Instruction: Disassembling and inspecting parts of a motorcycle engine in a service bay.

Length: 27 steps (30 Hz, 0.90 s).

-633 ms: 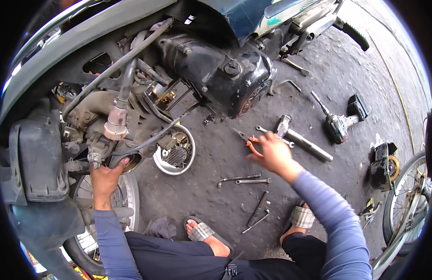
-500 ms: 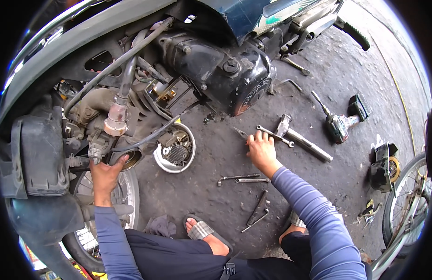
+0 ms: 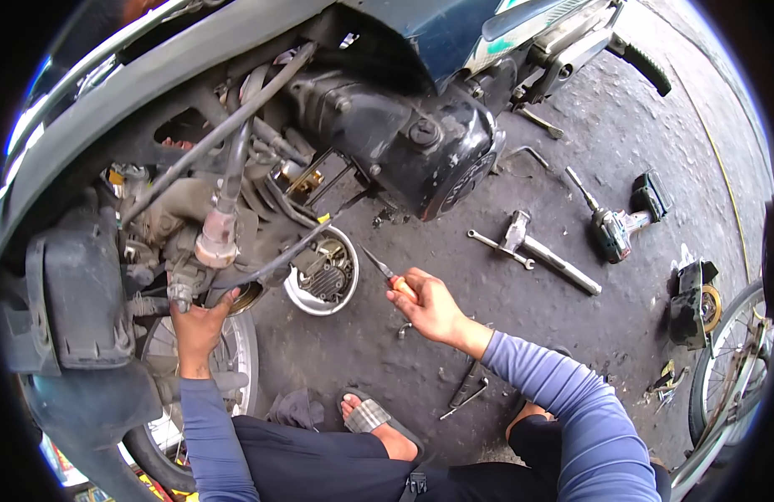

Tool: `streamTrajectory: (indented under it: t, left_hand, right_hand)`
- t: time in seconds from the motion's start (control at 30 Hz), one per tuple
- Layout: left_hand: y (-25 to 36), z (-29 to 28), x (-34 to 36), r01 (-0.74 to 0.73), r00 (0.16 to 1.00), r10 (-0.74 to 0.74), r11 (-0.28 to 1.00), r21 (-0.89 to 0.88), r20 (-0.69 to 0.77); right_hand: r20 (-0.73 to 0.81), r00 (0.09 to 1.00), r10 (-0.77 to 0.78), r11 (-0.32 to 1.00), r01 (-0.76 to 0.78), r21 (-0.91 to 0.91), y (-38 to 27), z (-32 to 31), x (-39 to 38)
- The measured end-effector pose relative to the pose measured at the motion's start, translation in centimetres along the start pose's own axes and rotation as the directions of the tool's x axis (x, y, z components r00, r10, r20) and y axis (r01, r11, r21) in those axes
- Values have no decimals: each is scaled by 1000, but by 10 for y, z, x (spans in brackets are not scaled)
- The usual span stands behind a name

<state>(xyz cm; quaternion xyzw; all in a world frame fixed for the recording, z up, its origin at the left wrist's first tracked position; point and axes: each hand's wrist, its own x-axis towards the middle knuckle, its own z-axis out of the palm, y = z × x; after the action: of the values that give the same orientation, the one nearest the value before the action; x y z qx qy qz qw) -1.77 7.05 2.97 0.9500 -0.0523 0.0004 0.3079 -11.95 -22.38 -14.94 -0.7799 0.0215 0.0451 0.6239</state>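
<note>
My right hand [image 3: 433, 308] is closed round the orange handle of a small knife [image 3: 379, 264], its tapering blade pointing up and left. The tip is just right of a white round bowl [image 3: 355, 284] that holds dirty metal engine parts [image 3: 325, 272]. My left hand [image 3: 201, 333] grips the underside of the motorbike engine's cylinder [image 3: 224, 287], thumb up against its round open end; the fingers behind it are mostly hidden. A black hose [image 3: 280, 255] crosses just above that opening.
On the dark floor to the right lie a hammer [image 3: 558, 266], a wrench [image 3: 486, 240] and a cordless impact driver [image 3: 611, 230]. More tools [image 3: 466, 389] lie near my feet, with a grey rag [image 3: 295, 410]. The black engine cover [image 3: 395, 138] overhangs the far side.
My right hand has lifted the knife from the floor beside the wrench and brought it left and nearer, towards the bowl. My left hand stays at the cylinder.
</note>
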Motion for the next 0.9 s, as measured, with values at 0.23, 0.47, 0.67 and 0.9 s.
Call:
streamTrajectory:
  t: [0.23,0.47,0.67,0.9]
  left_hand:
    - [-19,0,3,-2,1000,3,961,-278,2]
    - [-5,1,1,-77,997,78,947,-311,-6]
    - [5,13,-6,-105,994,93,929,-355,-51]
    - [4,3,-4,-77,997,74,991,-113,-26]
  right_hand:
    - [76,997,-22,951,-2,308,-62,-13,-6]
    - [-16,988,-154,917,149,370,-89,-32,-13]
    - [-114,982,-147,941,175,291,-103,-43,-1]
    - [143,986,-85,992,71,104,-47,-49,-22]
